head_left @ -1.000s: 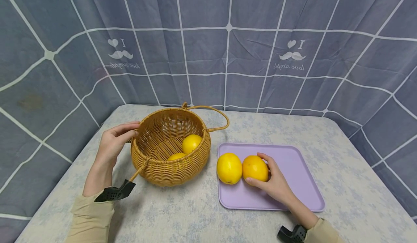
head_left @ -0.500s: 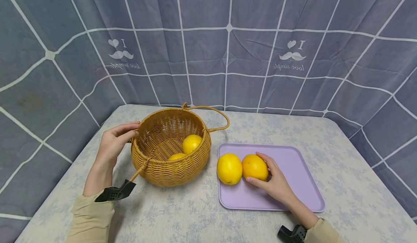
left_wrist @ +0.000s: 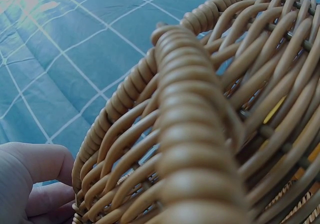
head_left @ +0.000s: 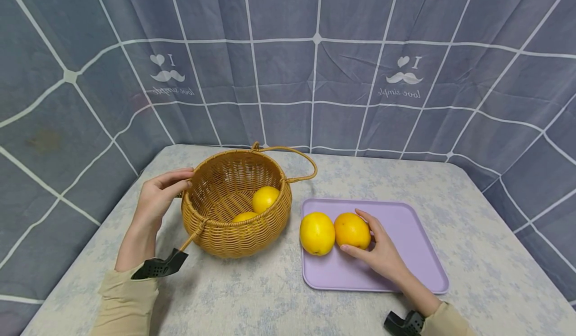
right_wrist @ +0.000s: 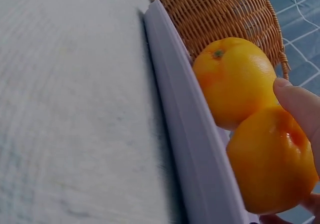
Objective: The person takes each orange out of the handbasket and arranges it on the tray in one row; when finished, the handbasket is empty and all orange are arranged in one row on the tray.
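A woven wicker basket [head_left: 211, 236] stands left of centre on the table, with two yellow fruits [head_left: 264, 198] inside. My left hand [head_left: 158, 196] holds its left rim, fingers curled over the edge; the left wrist view shows the rim [left_wrist: 190, 134] close up with my fingertips [left_wrist: 35, 184] beside it. On the lilac tray [head_left: 414, 256] lie a yellow fruit [head_left: 317, 233] and an orange fruit [head_left: 352, 231], touching. My right hand [head_left: 377, 250] grips the orange fruit [right_wrist: 272, 159] from the right, thumb below and fingers over it.
The table carries a pale flowered cloth [head_left: 252, 296]. A grey checked curtain [head_left: 315, 76] closes off the back and both sides. The basket's loop handle [head_left: 297, 162] lies folded back to the right. The tray sits just right of the basket.
My right hand has shifted the orange fruit very slightly leftward against the yellow one. The left hand and basket have not moved.
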The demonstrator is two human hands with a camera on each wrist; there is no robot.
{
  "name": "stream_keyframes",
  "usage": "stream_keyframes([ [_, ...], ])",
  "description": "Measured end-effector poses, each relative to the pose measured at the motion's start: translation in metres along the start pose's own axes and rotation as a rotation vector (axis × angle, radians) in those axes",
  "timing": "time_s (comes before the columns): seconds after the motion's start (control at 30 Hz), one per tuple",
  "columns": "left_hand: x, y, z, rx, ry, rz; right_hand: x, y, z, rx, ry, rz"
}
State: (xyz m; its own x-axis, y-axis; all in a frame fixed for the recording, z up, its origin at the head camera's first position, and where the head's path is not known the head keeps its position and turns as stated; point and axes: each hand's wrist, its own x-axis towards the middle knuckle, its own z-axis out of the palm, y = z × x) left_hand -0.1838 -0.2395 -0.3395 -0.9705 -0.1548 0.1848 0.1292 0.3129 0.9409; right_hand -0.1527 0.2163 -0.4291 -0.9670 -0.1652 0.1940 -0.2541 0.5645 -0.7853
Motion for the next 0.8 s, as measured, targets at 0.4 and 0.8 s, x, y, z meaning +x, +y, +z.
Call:
stream_keyframes([
  [0.4, 0.0, -0.001, -0.001, 0.008, -0.002, -0.003, 0.019, -0.02, -0.022, 0.015, 0.01, -0.085],
  [0.8, -0.001, -0.001, 0.001, 0.007, -0.001, -0.004, 0.06, -0.072, -0.041, 0.127, -0.084, -0.112],
])
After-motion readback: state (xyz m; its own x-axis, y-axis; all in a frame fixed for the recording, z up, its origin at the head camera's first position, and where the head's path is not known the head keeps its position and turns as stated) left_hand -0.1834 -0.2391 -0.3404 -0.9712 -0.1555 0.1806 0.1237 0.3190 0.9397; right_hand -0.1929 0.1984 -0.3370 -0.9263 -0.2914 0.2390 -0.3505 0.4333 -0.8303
